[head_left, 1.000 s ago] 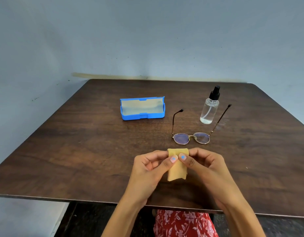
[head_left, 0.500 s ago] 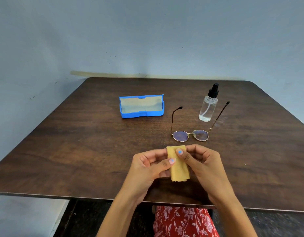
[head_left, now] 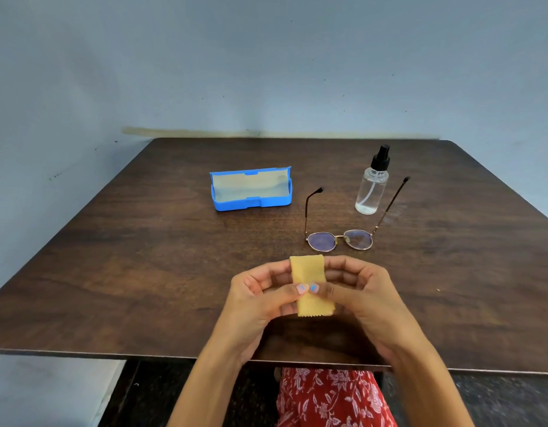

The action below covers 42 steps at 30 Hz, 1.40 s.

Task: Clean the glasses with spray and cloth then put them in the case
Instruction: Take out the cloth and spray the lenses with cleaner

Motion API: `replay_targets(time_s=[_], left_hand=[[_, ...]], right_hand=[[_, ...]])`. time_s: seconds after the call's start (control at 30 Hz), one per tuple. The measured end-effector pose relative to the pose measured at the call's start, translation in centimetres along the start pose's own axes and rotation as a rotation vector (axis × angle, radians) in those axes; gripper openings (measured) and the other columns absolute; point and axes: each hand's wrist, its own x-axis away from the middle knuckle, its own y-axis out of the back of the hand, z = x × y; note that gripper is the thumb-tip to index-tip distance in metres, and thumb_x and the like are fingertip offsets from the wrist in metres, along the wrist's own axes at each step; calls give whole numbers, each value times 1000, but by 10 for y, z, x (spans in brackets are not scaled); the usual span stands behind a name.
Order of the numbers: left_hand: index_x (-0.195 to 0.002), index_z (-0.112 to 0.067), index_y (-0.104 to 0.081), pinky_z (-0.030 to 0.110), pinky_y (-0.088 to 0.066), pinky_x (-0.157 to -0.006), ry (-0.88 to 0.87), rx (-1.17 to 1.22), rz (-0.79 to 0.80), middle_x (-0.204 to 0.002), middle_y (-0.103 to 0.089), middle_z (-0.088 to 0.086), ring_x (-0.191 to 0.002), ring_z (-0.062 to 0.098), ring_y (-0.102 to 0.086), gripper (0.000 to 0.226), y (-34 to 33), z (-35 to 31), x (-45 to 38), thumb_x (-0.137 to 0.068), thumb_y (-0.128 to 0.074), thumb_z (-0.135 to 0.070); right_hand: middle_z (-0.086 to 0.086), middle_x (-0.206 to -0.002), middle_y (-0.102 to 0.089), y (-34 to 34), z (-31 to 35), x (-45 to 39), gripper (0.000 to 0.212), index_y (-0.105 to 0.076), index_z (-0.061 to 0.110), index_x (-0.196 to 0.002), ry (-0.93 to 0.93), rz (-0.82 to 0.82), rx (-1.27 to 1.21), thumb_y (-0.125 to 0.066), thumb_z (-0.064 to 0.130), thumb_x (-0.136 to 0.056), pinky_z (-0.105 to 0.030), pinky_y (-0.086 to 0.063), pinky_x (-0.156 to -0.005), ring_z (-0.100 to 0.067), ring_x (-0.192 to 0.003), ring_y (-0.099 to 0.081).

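Here, both hands meet just above the near edge of the dark wood-grain bench (head_left: 143, 272), pinching a small folded mustard-yellow cleaning cloth (head_left: 309, 288) between them. The left hand (head_left: 260, 297) has its grip closed on the cloth's left side, the right hand (head_left: 358, 291) on its right side, and the two thumbs with pale blue nails touch at the cloth's middle. The cloth's zigzag-cut lower edge hangs free.

The thin gold-rimmed round glasses (head_left: 340, 240) lie on the bench just beyond the hands, arms unfolded and pointing away; the right lens looks faintly hazy, which may be mist or smear. The clear plastic spray bottle with a black pump top (head_left: 371, 186) stands upright between the far ends of the arms, close to the right one. The bright blue hard plastic case with a grey lining (head_left: 251, 191) sits open to the left, apart from the glasses and empty.

By this layout the task seems early to midway — cloth readied, wiping not yet begun, casing and closing still ahead. Whether spraying is done cannot be told for certain.

No brand, label or writing is legible on the bottle, case or cloth.
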Motion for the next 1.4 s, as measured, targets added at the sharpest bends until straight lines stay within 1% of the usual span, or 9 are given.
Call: replay_targets(time_s=[0.2,0.43,0.67,0.83,0.9,0.97,1.23,1.3,1.4], left_hand=[[-92,-6,-67,30,-59,-60,-62,-98,-62,-86,-74,13,-78,23,-72,37,2,-1,1,-56,-75,-5],[-99,-16,-66,27,-58,-60,-113,-207,-106,-85,-74,7,-77,20,-72,36,0,0,5,-73,-69,8],[-80,-11,-73,27,-59,-66,-127,-267,-108,-84,-75,9,-83,20,-72,26,-1,5,4,-81,-59,11],[-79,-10,-76,27,-58,-71,-31,-161,-125,-89,-73,14,-90,23,-70,9,1,5,1,-79,-67,-11],[-80,-10,-77,25,-57,-71,-1,-130,-133,-89,-74,14,-88,20,-70,23,2,6,0,-70,-71,-30],[-78,-13,-77,27,-58,-73,-12,-167,-199,-86,-75,9,-86,19,-71,9,2,8,-1,-73,-73,-20],[-86,-26,-74,12,-52,-75,-293,-718,-244,-101,-69,-8,-91,-2,-65,24,6,21,1,-78,-71,-3],[-95,-24,-74,14,-51,-83,-374,-877,-237,-107,-65,-11,-96,-1,-63,23,6,25,2,-81,-68,-6],[-105,-26,-71,3,-28,-93,-461,-1196,-235,-119,-59,-12,-113,-1,-47,22,7,28,2,-86,-64,-17]], right_hand=[[-10,-83,-73,3,0,-6,69,-60,13,-111,-123,-3,-87,-84,17,-47,-31,-57,-55,-22,-72,-71],[-6,-81,-73,5,5,-3,19,-76,17,-81,-22,101,25,-73,3,-68,-24,-57,-56,-17,-74,-70],[-12,-84,-73,4,3,-3,32,-75,10,-71,-27,65,27,-58,-15,-81,-18,-55,-56,-18,-77,-71],[-14,-89,-74,5,1,-5,35,-76,4,-78,-117,32,4,-45,-4,-92,-18,-57,-65,-20,-87,-71],[-15,-91,-74,3,1,-5,28,-76,4,-81,-126,36,-38,-51,5,-92,-19,-57,-69,-21,-89,-71],[-11,-91,-74,1,-3,-5,15,-77,7,-83,-89,9,-8,-63,10,-85,-19,-57,-71,-19,-88,-71],[14,-95,-67,-7,-17,-3,23,-73,36,-79,166,-109,618,-77,14,-75,-8,-49,-69,4,-80,-65],[13,-96,-65,-10,-20,-4,19,-74,32,-81,194,-116,660,-77,14,-75,-6,-48,-65,3,-76,-64],[10,-99,-61,-10,-23,-5,15,-76,22,-89,203,-139,812,-76,16,-76,-6,-45,-66,-2,-71,-59]])
